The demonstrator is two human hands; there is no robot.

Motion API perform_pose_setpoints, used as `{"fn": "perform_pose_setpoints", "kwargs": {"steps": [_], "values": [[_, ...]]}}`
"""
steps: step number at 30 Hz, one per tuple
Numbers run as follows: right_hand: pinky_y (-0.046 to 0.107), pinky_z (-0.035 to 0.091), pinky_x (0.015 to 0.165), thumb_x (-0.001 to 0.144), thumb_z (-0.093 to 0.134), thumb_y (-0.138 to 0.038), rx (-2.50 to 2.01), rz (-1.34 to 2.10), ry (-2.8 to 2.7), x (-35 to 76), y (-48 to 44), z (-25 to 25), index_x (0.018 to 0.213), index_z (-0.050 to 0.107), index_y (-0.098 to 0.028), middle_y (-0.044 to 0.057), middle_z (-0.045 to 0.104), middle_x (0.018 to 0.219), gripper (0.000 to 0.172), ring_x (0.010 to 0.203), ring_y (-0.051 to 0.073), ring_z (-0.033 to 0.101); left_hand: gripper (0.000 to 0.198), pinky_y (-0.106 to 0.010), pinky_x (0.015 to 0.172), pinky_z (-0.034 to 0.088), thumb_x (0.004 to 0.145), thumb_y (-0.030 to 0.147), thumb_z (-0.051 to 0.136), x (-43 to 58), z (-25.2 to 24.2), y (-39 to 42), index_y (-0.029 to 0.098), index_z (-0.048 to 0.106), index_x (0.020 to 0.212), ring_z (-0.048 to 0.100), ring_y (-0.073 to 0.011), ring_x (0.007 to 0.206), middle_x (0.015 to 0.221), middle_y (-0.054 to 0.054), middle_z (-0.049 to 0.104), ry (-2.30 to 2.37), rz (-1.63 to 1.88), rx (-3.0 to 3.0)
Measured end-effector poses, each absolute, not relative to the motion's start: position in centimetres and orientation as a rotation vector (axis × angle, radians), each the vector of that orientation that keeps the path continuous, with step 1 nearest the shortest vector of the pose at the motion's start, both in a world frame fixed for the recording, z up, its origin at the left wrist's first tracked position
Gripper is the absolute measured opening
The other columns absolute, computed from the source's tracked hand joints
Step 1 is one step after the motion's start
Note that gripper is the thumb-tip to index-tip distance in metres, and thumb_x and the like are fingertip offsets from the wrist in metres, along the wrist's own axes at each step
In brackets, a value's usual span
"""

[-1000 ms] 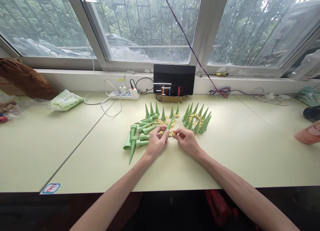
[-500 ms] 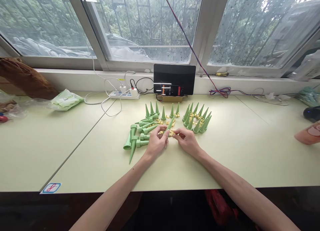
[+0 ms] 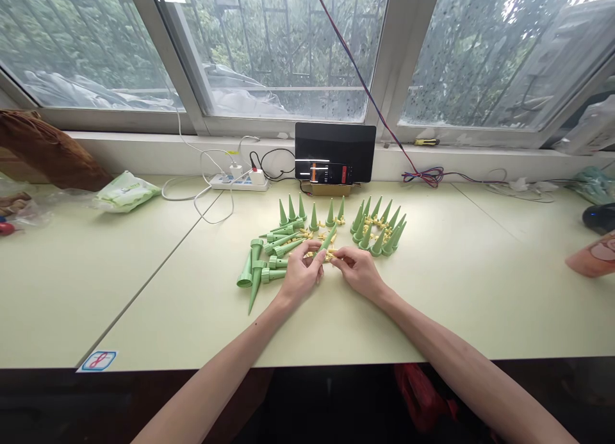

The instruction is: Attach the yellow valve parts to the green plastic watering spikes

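My left hand (image 3: 302,272) is closed around a green plastic cone spike (image 3: 328,237) that points up and away from me. My right hand (image 3: 358,269) pinches a small yellow plastic piece (image 3: 329,257) right against the base of that cone. Left of my hands, a loose pile of green spikes (image 3: 267,257) lies flat on the table. Behind them, upright green cones (image 3: 379,231) stand in a cluster with several small yellow pieces (image 3: 373,223) scattered among them. More upright cones (image 3: 311,215) stand in a row at the back centre.
A black tablet with a phone (image 3: 335,153) stands at the window sill behind the cones. A white power strip (image 3: 239,182) with cables lies at the back left, near a green packet (image 3: 125,191). A black mouse (image 3: 598,216) and an orange object (image 3: 592,256) sit at the right edge.
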State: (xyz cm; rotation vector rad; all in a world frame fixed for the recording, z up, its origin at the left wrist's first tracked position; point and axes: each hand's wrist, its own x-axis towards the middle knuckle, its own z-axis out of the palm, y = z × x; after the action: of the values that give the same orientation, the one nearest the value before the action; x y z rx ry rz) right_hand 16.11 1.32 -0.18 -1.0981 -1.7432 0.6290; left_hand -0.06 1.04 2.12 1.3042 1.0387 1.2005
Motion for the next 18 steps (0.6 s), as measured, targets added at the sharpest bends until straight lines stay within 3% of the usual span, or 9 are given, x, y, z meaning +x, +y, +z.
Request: {"fn": "perform_pose_setpoints", "kwargs": {"steps": [11, 18], "values": [[0.025, 0.040, 0.052, 0.087, 0.062, -0.030, -1.101, 0.729, -1.685, 15.91, 1.07, 0.41, 0.072, 0.067, -0.017, 0.002, 0.065, 0.064, 0.021, 0.054, 0.013, 0.052, 0.033, -0.020, 0.036, 0.044, 0.082, 0.045, 0.069, -0.16, 2.06, 1.07, 0.017, 0.058, 0.098, 0.052, -0.0053, 0.045, 0.093, -0.003, 0.060, 1.020, 1.180, 1.346], [0.025, 0.041, 0.044, 0.086, 0.063, -0.037, -1.102, 0.929, -1.575, 16.10, 0.94, 0.75, 0.072, 0.065, -0.018, 0.002, 0.063, 0.063, 0.024, 0.045, 0.012, 0.051, 0.036, -0.024, 0.041, 0.054, 0.081, 0.044, 0.070, -0.35, 1.77, 1.38, 0.017, 0.062, 0.102, 0.062, -0.0121, 0.062, 0.103, -0.006, 0.060, 0.994, 1.176, 1.372]]}}
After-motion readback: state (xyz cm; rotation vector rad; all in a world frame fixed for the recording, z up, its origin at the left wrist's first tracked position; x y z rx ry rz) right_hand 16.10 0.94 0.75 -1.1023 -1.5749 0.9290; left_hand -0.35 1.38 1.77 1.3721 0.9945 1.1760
